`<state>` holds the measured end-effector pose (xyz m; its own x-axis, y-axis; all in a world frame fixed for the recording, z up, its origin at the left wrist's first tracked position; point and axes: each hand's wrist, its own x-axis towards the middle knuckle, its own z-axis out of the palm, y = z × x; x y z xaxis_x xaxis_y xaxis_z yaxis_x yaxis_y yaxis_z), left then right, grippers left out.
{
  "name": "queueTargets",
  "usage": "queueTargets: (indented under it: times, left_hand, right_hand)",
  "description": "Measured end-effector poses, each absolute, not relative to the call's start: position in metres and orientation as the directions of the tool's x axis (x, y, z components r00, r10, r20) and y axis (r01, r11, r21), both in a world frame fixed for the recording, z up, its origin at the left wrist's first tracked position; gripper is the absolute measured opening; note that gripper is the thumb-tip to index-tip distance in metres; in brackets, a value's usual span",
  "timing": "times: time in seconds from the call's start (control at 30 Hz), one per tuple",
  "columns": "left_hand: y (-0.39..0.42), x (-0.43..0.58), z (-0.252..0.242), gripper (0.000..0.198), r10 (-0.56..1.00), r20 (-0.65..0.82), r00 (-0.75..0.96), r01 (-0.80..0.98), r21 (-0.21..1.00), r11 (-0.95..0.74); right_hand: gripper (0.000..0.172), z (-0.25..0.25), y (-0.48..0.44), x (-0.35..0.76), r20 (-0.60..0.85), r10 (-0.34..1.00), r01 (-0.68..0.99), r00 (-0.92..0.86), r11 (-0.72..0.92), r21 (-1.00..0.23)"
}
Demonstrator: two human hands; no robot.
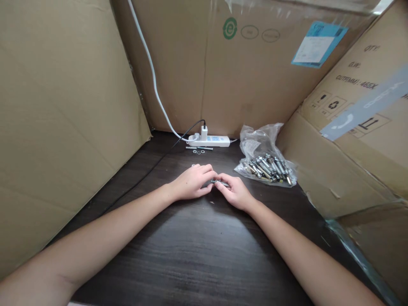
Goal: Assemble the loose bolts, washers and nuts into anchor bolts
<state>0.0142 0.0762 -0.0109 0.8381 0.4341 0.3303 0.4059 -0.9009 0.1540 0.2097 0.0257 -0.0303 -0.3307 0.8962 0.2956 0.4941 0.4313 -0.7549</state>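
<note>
My left hand (195, 182) and my right hand (238, 192) meet over the middle of the dark table. Between them lies a slim silvery expansion bolt (225, 184), partly covered by the fingers. My right thumb and fingers pinch it, and the left fingertips close on its other end. Just beyond the hands rest thin metal rods (205, 148) and several small washers or nuts (199, 152). To the right sits a clear plastic bag (255, 140) with several metal expansion bolts (270, 166) in it.
A white power strip (219, 141) with a plugged-in charger (204, 133) stands at the back. Its white cable (153, 72) rises leftward, and a black cable (149, 171) crosses the table's left side. Large cardboard boxes (178, 63) wall in the left, back and right.
</note>
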Motion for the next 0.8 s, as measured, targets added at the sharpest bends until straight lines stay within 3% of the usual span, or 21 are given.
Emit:
queueTargets:
  times: [0.33,0.6,0.8]
  left_hand:
    - [0.0773,0.0146,-0.0131,0.019,0.423,0.344,0.838,0.403,0.132,-0.906]
    - [0.0753,0.0153,-0.012,0.017,0.445,0.38,0.811,0.415,0.163,-0.895]
    - [0.0821,0.0117,-0.0124,0.013,0.511,0.403,0.759,0.442,0.258,-0.859]
  right_hand:
    - [0.02,-0.033,0.028,0.21,0.312,0.894,0.528,-0.321,0.442,-0.725]
    - [0.023,-0.0302,0.0271,0.2104,0.319,0.889,0.458,-0.329,0.445,-0.769]
    - [0.022,-0.0317,0.0281,0.2099,0.314,0.916,0.504,-0.25,0.4,-0.765]
